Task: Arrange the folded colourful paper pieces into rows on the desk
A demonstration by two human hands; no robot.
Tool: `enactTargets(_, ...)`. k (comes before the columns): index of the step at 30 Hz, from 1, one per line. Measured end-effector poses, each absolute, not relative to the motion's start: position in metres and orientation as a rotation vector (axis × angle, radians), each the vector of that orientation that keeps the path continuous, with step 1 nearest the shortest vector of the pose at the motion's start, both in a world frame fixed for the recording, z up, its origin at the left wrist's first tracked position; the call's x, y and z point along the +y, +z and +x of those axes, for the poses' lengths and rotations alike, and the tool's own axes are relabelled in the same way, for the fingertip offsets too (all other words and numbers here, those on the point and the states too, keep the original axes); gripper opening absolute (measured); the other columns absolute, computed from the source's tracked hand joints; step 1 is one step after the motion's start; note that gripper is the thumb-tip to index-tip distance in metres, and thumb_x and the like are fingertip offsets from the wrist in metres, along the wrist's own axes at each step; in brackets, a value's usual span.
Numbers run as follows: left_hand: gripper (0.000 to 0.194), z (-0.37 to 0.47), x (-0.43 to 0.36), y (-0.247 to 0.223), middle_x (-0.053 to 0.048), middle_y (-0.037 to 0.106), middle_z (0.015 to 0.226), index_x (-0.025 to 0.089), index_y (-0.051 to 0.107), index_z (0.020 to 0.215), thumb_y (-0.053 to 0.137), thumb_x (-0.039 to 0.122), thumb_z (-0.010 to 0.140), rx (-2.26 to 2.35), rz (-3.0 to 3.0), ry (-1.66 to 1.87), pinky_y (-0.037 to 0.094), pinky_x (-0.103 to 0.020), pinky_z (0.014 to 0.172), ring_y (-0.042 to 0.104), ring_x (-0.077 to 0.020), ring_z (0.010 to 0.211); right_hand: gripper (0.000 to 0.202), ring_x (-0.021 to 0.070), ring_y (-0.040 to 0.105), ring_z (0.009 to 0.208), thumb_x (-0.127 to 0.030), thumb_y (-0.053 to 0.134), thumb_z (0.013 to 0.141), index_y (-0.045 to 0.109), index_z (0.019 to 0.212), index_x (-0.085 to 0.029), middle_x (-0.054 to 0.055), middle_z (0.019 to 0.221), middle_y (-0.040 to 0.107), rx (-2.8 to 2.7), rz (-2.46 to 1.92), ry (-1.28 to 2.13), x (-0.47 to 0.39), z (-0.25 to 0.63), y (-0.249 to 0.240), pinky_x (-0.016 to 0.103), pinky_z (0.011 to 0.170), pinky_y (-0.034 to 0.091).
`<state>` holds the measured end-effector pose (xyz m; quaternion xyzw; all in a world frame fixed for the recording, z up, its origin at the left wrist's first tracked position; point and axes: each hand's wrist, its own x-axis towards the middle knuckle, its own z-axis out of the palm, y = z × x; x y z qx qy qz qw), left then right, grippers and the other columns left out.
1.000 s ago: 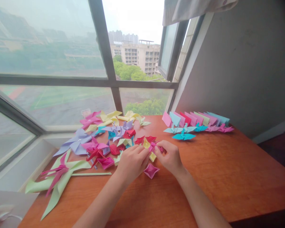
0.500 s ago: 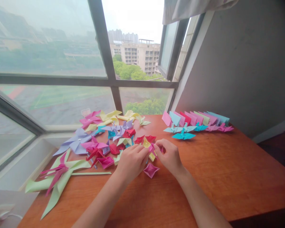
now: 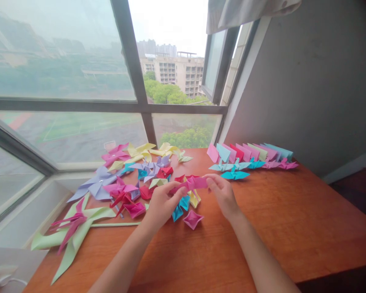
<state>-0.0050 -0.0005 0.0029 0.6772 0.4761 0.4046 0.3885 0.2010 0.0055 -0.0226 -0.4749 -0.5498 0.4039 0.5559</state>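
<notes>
A pink origami crane (image 3: 192,184) is stretched out between my hands, just above the folded papers. My left hand (image 3: 162,202) pinches its left wing, and the fingertips of my right hand (image 3: 224,196) grip the right wing. Directly below it on the table (image 3: 219,260) sit a blue folded paper piece (image 3: 180,208) and a yellow folded paper piece (image 3: 195,198), both partly hidden. A pink star-shaped paper piece (image 3: 193,219) rests slightly nearer to me.
Paper pinwheels and folded figures crowd the left side, including a green pinwheel (image 3: 87,217) with a magenta crane (image 3: 76,224) on it. Folded cards (image 3: 240,152) stand in a row at the back right, behind blue cranes (image 3: 235,174). Windows border the far edge.
My hands have turned and moved slightly apart, and the pink crane's wings are now spread wide between them. The blue folded piece beneath has come into view.
</notes>
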Motion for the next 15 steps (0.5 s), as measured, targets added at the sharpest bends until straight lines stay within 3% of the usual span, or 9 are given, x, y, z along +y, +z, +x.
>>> enactTargets(4,0.031,-0.0068,0.0026,0.0033,-0.001,0.067,0.068,0.016,0.068,0.076,0.06,0.043,0.088,1.082,1.432,1.003,0.042,-0.021,0.054,0.056,-0.0128,0.059,0.028,0.0132,0.055,0.06,-0.046,0.066,0.083,0.069,0.079,-0.018,0.0,0.064,0.062,-1.233,-1.079,1.065,0.0052,0.1976,-0.0233,0.025,0.057,0.045)
enactTargets(8,0.031,-0.0101,0.0047,0.002,-0.002,0.069,0.071,0.015,0.067,0.076,0.061,0.044,0.088,0.977,1.266,0.97,0.04,-0.021,0.055,0.054,-0.0104,0.058,0.031,0.0121,0.053,0.061,-0.047,0.062,0.086,0.07,0.082,-0.018,0.002,0.07,0.064,-1.115,-0.959,1.248,0.0073,0.2024,-0.025,0.024,0.056,0.043)
enactTargets(15,0.031,-0.0106,0.0044,0.0007,-0.002,0.068,0.066,0.015,0.066,0.072,0.069,0.045,0.082,0.941,1.159,1.002,0.039,-0.021,0.054,0.053,-0.0098,0.056,0.029,0.0101,0.053,0.059,-0.043,0.078,0.073,0.065,0.072,-0.017,0.001,0.067,0.062,-0.816,-0.892,1.38,0.0091,0.2059,-0.025,0.022,0.052,0.043)
